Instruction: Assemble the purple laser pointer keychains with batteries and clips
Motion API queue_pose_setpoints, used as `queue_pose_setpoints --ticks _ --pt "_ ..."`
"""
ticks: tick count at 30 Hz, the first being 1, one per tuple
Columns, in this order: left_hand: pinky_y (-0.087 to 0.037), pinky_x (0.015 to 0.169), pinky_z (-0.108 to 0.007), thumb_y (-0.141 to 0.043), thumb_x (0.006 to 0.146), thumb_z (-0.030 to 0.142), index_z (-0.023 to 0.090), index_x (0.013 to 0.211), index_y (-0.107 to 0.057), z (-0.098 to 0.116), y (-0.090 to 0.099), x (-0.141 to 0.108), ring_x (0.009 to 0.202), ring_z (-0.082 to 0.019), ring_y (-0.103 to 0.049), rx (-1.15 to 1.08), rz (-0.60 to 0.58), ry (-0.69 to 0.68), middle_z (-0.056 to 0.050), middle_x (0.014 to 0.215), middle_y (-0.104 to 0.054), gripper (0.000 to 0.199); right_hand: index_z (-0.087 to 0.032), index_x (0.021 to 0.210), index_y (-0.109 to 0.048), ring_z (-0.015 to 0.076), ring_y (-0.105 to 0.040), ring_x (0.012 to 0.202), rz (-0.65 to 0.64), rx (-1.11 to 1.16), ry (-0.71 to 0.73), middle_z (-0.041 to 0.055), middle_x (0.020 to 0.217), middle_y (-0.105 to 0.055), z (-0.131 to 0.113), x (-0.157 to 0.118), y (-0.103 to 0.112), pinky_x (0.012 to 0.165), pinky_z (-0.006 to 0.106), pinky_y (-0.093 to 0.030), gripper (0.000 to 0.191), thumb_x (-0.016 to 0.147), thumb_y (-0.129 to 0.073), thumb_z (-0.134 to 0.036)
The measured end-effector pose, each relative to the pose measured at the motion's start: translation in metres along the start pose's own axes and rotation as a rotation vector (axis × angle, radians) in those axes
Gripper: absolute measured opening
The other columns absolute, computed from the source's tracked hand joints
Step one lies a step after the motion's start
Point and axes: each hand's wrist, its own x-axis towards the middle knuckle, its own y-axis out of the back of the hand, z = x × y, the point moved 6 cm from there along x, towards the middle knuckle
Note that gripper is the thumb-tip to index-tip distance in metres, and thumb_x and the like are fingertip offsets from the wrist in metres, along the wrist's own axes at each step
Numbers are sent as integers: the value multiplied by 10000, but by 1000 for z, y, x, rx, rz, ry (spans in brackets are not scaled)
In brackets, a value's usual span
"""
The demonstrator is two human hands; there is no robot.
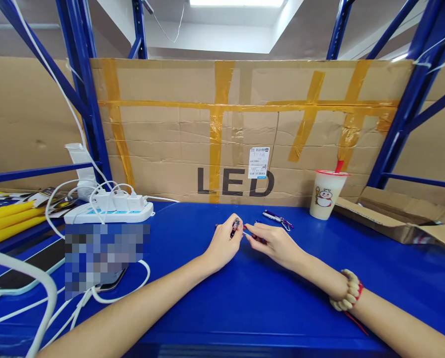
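Observation:
Near the middle of the blue tabletop (215,308), my two hands almost meet. My left hand (222,247) is closed around a dark, slim pen part (235,227), with a clear section showing by the thumb. In my right hand (277,243), the fingers pinch a small, thin dark piece (259,239), mostly hidden by them; its exact kind cannot be made out. The two pieces are close together between the fingertips, and I cannot tell whether they touch. Just behind my right hand lie pens (277,217) with purple and silver parts.
A white power strip (110,216) with chargers and cables sits on the left, near a phone (24,271) and yellow-handled items (17,219). At right stand a drink cup (326,195) and an open cardboard box (390,221). A large cardboard panel (163,149) closes off the back.

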Motion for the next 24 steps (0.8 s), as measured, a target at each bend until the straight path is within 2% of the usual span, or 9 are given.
queue_pose_setpoints --ticks 9,17,20,24 --pt "-301 553 -207 -380 849 253 190 676 -364 7 1 -1 548 -82 -371 -2 -7 -46 57 584 -403 185 -139 839 -614 96 -409 517 111 8 22 9 596 -472 -2 0 5 500 211 -343 334 916 -346 -321" --pt "-300 547 -207 -376 849 328 194 684 -332 5 -2 -1 554 -81 -359 -39 3 11 54 599 -391 217 -145 839 -636 103 -412 520 104 44 -38 13 582 -465 1 5 9 508 223 -350 399 921 -316 -369" --pt "-298 547 -206 -433 810 332 198 692 -311 5 -1 -2 560 -79 -345 -39 28 41 59 609 -367 216 -142 904 -641 109 -443 539 164 47 -59 28 616 -507 6 5 16 531 229 -377 398 917 -322 -381" --pt "-299 557 -210 -440 769 236 199 696 -306 5 -4 -3 567 -80 -335 -74 -27 44 61 613 -355 157 -136 954 -641 111 -462 559 254 45 -105 39 661 -535 10 4 26 551 230 -396 373 913 -347 -362"
